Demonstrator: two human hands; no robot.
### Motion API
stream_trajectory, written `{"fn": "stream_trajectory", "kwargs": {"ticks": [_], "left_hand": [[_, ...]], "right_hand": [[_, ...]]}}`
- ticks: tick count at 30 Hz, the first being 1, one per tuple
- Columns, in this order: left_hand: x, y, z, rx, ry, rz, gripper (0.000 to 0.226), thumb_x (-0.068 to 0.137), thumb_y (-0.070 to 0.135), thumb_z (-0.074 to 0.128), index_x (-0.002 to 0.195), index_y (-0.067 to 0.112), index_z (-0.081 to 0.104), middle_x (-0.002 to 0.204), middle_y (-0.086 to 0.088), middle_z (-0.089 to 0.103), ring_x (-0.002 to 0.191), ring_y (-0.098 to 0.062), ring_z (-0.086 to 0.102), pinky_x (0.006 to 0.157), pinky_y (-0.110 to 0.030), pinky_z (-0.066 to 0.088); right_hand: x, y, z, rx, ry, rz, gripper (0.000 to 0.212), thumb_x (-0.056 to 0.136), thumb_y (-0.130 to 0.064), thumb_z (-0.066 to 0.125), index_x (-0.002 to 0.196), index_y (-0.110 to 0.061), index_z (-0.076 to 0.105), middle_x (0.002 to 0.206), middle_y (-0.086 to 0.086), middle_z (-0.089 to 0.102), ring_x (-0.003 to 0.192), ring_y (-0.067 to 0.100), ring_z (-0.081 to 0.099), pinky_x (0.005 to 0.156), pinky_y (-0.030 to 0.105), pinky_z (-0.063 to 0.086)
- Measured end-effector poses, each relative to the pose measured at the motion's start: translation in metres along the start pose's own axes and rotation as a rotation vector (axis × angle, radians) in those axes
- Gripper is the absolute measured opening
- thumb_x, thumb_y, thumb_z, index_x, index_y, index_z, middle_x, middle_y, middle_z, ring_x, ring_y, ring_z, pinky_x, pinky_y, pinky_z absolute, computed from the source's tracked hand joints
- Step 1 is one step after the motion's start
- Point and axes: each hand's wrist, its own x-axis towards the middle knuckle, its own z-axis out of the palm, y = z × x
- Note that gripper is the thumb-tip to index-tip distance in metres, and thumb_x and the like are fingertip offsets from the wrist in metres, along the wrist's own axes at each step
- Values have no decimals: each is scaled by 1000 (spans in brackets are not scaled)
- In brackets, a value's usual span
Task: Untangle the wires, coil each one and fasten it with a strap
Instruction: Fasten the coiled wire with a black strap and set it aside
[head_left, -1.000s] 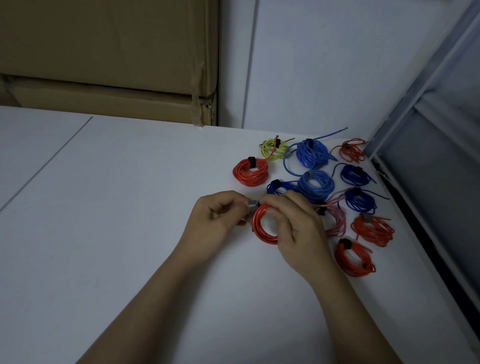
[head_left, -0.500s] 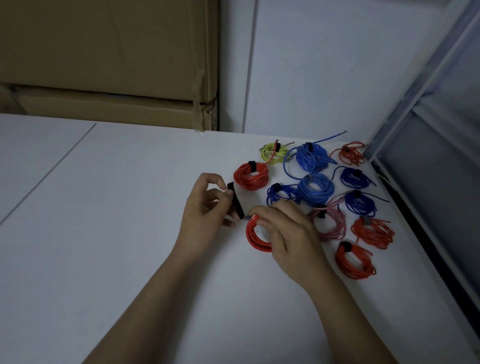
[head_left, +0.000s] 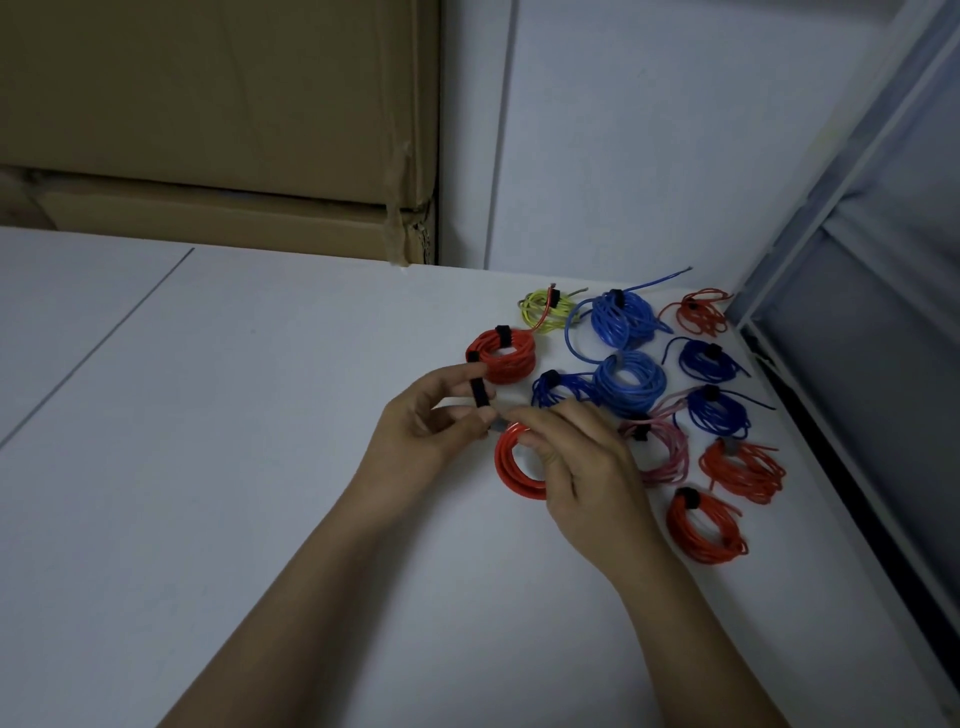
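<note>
Hands meet over the white desk (head_left: 218, 467), just short of a cluster of bundled wires. The right hand (head_left: 587, 467) has its fingers curled round a red coil (head_left: 511, 470), thumb and forefinger pinching its top edge while the rest of the loop hangs out to that hand's left, down against the desk. The left hand (head_left: 421, 431) pinches a black strap (head_left: 479, 392) between thumb and fingertips; the strap stands up from the pinch, and its lower end reaches the top of the red coil, right where the two hands touch.

Beyond the left hand's fingertips lies a strapped red bundle (head_left: 501, 353), with a yellow-green bundle (head_left: 543, 309) farther off. Past the right hand sit blue bundles (head_left: 626, 382), a pink bundle (head_left: 660, 449) just beside its knuckles, and more red bundles (head_left: 706, 525) out to its right, near the desk's edge. Cardboard boxes (head_left: 218, 130) stand against the wall behind the desk.
</note>
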Motion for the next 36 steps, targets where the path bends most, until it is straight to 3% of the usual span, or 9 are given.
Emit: {"fn": "stream_trajectory", "kwargs": {"ticks": [3, 6, 11, 16, 20, 23, 27, 32, 36], "left_hand": [[2, -1, -1, 56, 101, 4, 43, 81, 1, 71, 113, 27, 58, 102, 3, 65, 79, -7, 70, 72, -12, 50], [-1, 0, 3, 120, 122, 21, 46, 78, 4, 74, 107, 34, 57, 95, 14, 64, 72, -7, 69, 66, -13, 51], [-7, -4, 9, 64, 45, 34, 40, 80, 1, 72, 106, 31, 63, 93, -4, 60, 58, -17, 63, 48, -28, 50], [-7, 0, 8, -38, -50, -29, 37, 82, -10, 64, 106, 18, 64, 83, 9, 66, 58, -13, 66, 52, -21, 50], [-7, -3, 5, -134, -132, -86, 29, 89, 1, 58, 111, 18, 66, 86, -7, 66, 70, -24, 62, 59, -24, 52], [-8, -1, 2, -229, -195, -140, 31, 86, 17, 66, 117, 14, 64, 89, -10, 68, 79, -20, 66, 64, -23, 52], [-7, -2, 2, -129, -158, -94, 42, 73, 16, 69, 115, 17, 65, 105, -9, 70, 84, -22, 70, 68, -28, 55], [-6, -3, 0, -162, -93, -78, 31, 84, -5, 61, 111, 10, 65, 94, 0, 74, 83, -16, 72, 70, -21, 55], [-5, -4, -1, -81, -103, -74, 30, 85, -3, 62, 109, 14, 66, 95, -1, 74, 82, -18, 71, 78, -30, 58]], "right_hand": [[0, -2, -4, 130, -48, 113, 32, 94, -21, 41, 119, -20, 62, 101, -7, 62, 96, 9, 56, 82, 18, 44], [2, -13, -9, 438, -130, 314, 18, 92, -25, 48, 106, -35, 52, 94, -25, 63, 91, -3, 58, 77, 8, 42], [1, -19, -3, 515, -139, 286, 9, 92, -21, 50, 98, -27, 55, 92, -19, 68, 90, 3, 64, 77, 15, 46], [1, -16, -6, 508, -45, 314, 5, 92, -25, 51, 94, -27, 55, 83, -17, 66, 79, 1, 63, 68, 18, 48], [3, -15, -9, 511, -37, 334, 11, 92, -18, 53, 95, -28, 55, 86, -21, 66, 80, -2, 63, 67, 11, 46], [2, -14, -9, 468, -24, 311, 10, 90, -22, 52, 91, -32, 54, 87, -26, 64, 80, -3, 62, 68, 9, 45], [-1, -6, -3, 283, 35, 209, 15, 92, -31, 48, 94, -29, 63, 91, -17, 63, 87, 5, 58, 74, 20, 47], [-1, 2, -4, -19, 79, -11, 29, 91, -25, 53, 110, -12, 70, 115, -2, 62, 108, 17, 51, 93, 28, 43], [-2, 7, 0, -58, 134, -97, 23, 89, -24, 63, 106, -13, 73, 106, 1, 65, 101, 18, 53, 82, 41, 49]]}}
